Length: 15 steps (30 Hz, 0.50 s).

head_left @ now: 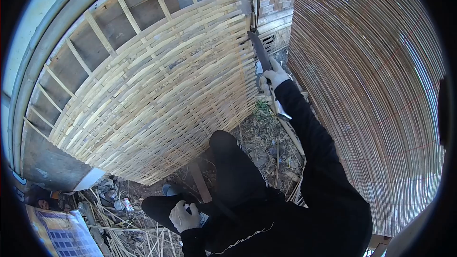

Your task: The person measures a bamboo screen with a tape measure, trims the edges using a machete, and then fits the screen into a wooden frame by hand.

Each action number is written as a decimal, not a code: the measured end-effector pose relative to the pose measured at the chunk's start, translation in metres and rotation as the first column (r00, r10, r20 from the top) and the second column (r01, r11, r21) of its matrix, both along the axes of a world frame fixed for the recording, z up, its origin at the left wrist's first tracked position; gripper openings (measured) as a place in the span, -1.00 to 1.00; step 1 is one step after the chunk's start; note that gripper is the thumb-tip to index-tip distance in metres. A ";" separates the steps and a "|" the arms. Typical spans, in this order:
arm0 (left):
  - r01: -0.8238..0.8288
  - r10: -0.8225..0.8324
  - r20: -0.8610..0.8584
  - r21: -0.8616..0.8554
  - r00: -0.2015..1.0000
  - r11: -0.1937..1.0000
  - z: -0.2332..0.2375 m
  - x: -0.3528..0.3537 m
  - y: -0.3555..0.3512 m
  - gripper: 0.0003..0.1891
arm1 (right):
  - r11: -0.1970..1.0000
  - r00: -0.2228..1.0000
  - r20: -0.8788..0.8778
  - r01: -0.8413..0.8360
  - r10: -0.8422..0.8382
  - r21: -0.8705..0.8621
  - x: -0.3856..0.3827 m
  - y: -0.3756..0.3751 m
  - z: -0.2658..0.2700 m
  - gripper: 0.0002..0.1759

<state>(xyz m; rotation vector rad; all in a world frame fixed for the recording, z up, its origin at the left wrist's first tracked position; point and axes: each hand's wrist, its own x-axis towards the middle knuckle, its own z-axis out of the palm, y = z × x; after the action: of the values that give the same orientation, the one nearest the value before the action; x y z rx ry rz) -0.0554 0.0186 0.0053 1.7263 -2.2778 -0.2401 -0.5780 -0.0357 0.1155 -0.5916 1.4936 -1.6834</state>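
Right hand (276, 74): fingers clamped on the grip end of a broad dark knife (260, 51). Blade lies beyond the fingers, long axis running forward and slightly left, tip at the ragged right-hand edge of the woven bamboo panel (157, 90), among its protruding strip ends. Right hand is the nearer to that edge; left hand (184, 217) is well apart, low by the left knee (162, 209), fingers curled near a small dark item; cannot tell whether they are closed on it. Panel leans in front, left of the knife. Hard to make out: whether the blade touches the strips or only overlaps them in view. Grip mostly hidden by the right hand; view cut off by the dark round border.
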 end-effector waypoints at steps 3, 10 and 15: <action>0.036 -0.040 0.058 0.061 0.998 0.997 0.002 0.005 0.000 -0.67 | 0.978 0.975 0.074 -0.208 0.209 -0.022 -0.005 0.005 -0.014 -0.17; 0.082 -0.090 -0.165 -0.055 0.982 0.995 -0.003 0.002 0.003 -0.74 | 0.986 0.986 0.038 -0.157 0.160 -0.063 0.022 0.013 -0.008 -0.19; 0.073 -0.077 -0.209 -0.026 0.975 0.997 -0.003 0.002 0.004 -0.75 | 0.988 0.997 -0.079 -0.032 0.020 -0.152 0.049 0.012 -0.013 -0.16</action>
<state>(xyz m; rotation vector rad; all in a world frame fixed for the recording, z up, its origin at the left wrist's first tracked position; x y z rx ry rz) -0.0534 0.0231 0.0025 1.5285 -2.1859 -0.3964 -0.5290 -0.0232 0.1030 -0.7630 1.4118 -1.7842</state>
